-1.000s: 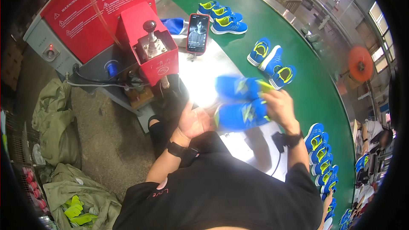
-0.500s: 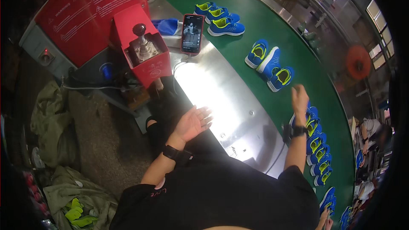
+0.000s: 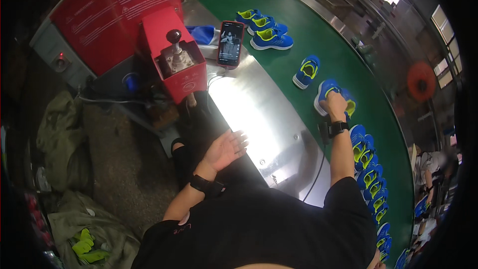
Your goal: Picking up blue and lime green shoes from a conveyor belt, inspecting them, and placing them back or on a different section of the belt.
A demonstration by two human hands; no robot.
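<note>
My right hand has its fingers closed over a blue shoe on the green belt just past the steel surface edge, while my left hand hovers with fingers spread wide at its near edge.

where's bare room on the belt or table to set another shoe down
The steel table is bare between the phone and the left hand. The green belt is open beyond the single shoe. It is crowded by the right hand, which rests on a shoe pair, and along the shoe row below it.
</note>
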